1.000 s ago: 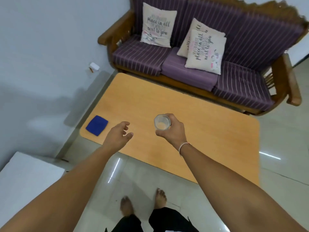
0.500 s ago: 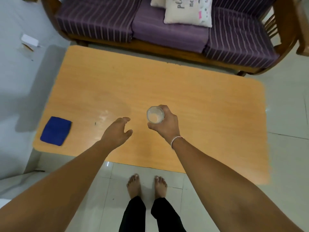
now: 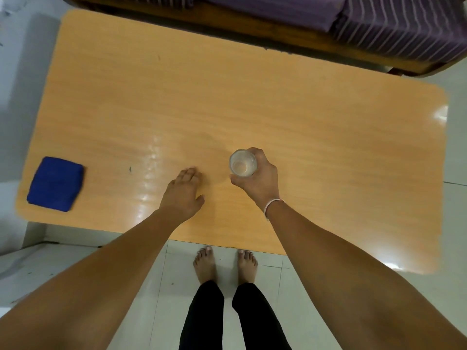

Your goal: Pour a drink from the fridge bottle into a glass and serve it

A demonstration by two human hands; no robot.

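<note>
A clear glass [image 3: 242,163] holding a pale liquid is gripped from the side by my right hand [image 3: 257,179], over the near middle of the orange wooden table [image 3: 227,97]. Whether the glass touches the tabletop I cannot tell. My left hand [image 3: 183,193] hovers palm down just left of the glass, fingers loosely spread and holding nothing. No bottle is in view.
A folded blue cloth [image 3: 55,186] lies at the table's near left corner. A purple striped sofa [image 3: 379,24] with a wooden frame runs along the table's far side. My bare feet [image 3: 225,263] stand on the pale tiled floor at the table's near edge.
The view has tilted down, so the sofa cushions have left the frame. Both hands have come lower toward the tabletop, the glass staying in my right hand. My left hand has flattened.
</note>
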